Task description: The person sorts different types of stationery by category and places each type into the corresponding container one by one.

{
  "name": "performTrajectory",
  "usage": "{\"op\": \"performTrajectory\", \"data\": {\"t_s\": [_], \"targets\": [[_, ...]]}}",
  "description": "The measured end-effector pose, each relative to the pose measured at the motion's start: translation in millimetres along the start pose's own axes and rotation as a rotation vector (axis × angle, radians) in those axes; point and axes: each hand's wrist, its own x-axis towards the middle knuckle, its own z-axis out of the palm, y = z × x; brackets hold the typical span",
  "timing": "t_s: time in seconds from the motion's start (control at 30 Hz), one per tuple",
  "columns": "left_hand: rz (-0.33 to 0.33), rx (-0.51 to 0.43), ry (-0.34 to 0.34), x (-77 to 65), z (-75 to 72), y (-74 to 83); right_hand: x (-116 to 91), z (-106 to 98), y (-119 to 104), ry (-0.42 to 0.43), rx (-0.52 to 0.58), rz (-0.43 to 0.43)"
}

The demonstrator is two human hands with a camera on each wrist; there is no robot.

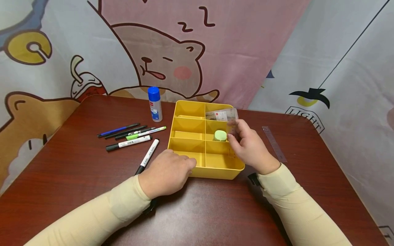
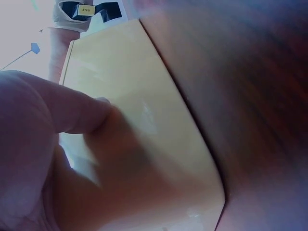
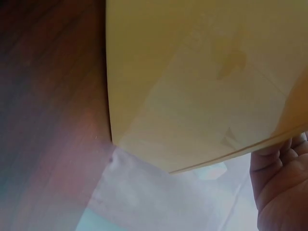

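Observation:
A yellow divided organizer box point(image 1: 217, 173) with several compartments stands on the table. My left hand point(image 1: 167, 172) grips its front left rim; in the left wrist view, the thumb point(image 2: 82, 113) presses against the outer wall. Over the right-hand compartments, my right hand point(image 1: 250, 147) pinches a thin clear plastic piece point(image 1: 232, 128), whose exact kind is unclear. A pale green rounded object point(image 1: 220, 135) sits in the middle right compartment. Behind it, a clear packet with a white label point(image 1: 221, 115) leans in the back right compartment. The right wrist view shows the box's outer wall beside the fingers point(image 3: 284, 159).
Left of the box lie a white marker point(image 1: 149, 152), another white marker point(image 1: 129, 143) and several pens point(image 1: 118, 130). A blue-capped glue stick point(image 1: 155, 105) stands behind them. To the right is a clear ruler point(image 1: 274, 144). A printed cloth point(image 1: 246, 51) hangs behind the table.

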Motion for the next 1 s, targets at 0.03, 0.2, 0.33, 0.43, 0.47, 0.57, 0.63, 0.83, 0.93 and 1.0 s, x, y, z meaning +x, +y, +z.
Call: {"op": "performTrajectory", "data": {"t_s": [0.03,0.2,0.33,0.43,0.47,0.57,0.63,0.83,0.93,1.0], "targets": [[0.000,0.001,0.000,0.0,0.0,0.1,0.0,0.2,-0.1,-0.003,-0.001,-0.001],[0.003,0.003,0.012,-0.3,-0.1,0.1,-0.3,1.8,-0.1,-0.013,-0.015,-0.009],[0.004,0.003,0.013,-0.3,-0.3,-0.1,-0.2,3.4,0.3,-0.009,-0.035,-0.022],[0.003,0.003,0.004,0.2,-0.7,-0.2,-0.3,4.7,0.2,-0.011,-0.048,-0.031],[0.002,0.003,0.002,0.4,-0.9,-0.3,-0.4,5.2,0.2,-0.014,-0.051,-0.032],[0.002,0.003,-0.002,0.9,-1.5,-0.5,-0.9,5.9,-0.5,-0.023,-0.060,-0.036],[0.004,0.002,0.001,1.0,-1.7,-0.6,-1.0,6.5,-0.7,-0.031,-0.066,-0.031],[0.008,0.004,0.009,0.4,-1.1,-0.7,-1.0,8.4,-0.3,-0.050,-0.081,-0.015],[0.005,0.003,0.004,0.2,-0.7,-0.4,-1.1,8.8,-0.4,-0.060,-0.084,-0.010],[0.002,0.003,0.000,0.1,-0.5,-0.2,-1.2,8.8,-0.7,-0.064,-0.084,-0.008]]}}
